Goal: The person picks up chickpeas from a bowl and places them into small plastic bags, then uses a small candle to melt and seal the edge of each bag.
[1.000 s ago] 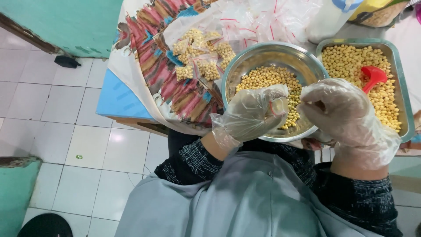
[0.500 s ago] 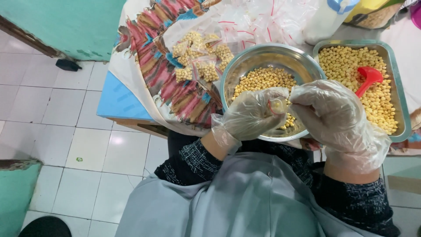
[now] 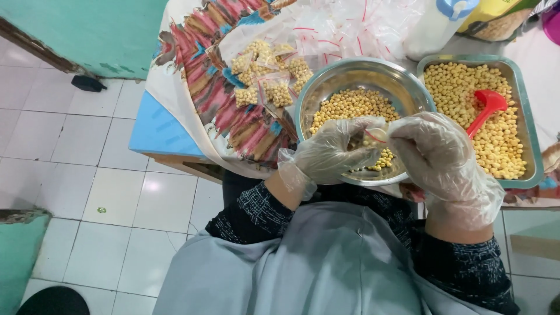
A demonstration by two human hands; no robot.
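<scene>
Both my hands wear thin clear gloves and meet over the near rim of the steel bowl (image 3: pixel 326 87). My left hand (image 3: pixel 335 153) is curled closed around a small clear bag (image 3: pixel 373 135) of yellow beans, fingers wrapped round its body. My right hand (image 3: pixel 434 154) touches it from the other side, fingertips pinched on the bag's red-striped top edge. The bag sits between both hands, just above the beans in the bowl. Just right of my right hand, a metal tray (image 3: pixel 528 125) of beans holds a red scoop (image 3: pixel 489 105), close enough to crowd that side. Left of my left hand, the patterned cloth (image 3: pixel 204 76) hangs over the table edge. Beyond it lie filled bags (image 3: pixel 265 79); farther still, empty bags (image 3: pixel 350 26).
</scene>
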